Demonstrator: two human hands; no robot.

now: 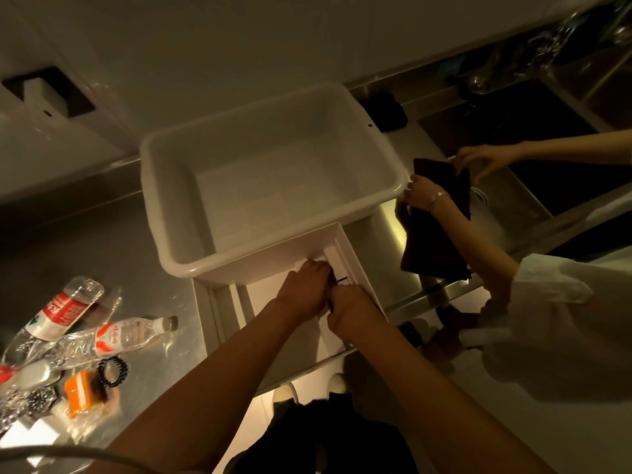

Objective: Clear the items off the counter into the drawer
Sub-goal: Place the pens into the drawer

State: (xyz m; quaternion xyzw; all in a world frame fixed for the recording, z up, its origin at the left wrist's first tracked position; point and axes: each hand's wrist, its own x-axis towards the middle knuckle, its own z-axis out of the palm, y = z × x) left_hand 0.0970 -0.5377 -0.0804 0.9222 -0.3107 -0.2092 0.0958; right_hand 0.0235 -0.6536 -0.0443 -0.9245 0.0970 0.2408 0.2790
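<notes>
1. Both my hands are down inside the open white drawer (pixel 345 254), which is pulled out below the counter edge, under the front of a large white plastic tub (pixel 266 172).
2. My left hand (pixel 304 285) is curled, knuckles up, over a small dark item (pixel 338 280); only a thin dark strand of it shows past the fingers, so I cannot tell what it is.
3. My right hand (pixel 352 311) sits just beside and touching the left, fingers bent in at the same dark item. I cannot tell which hand bears it, nor how firmly either is closed.
4. The item lies toward the right side of the drawer, near its inner rail, between my two hands.
5. Items on the steel counter (pixel 102 241), well apart to my left: two crumpled clear water bottles with red labels (pixel 68 313) (pixel 116 336), lying on their sides and overlapping; a black coiled hair tie (pixel 112 371) just beside an orange packet (pixel 83 393); a wristwatch (pixel 42 398) near the edge.
6. The bottles are flattened; one carries a white cap.
7. To my right, another person in a white sleeve (pixel 561 319) handles a dark cloth (pixel 437 217) beside the sink (pixel 547 159).
</notes>
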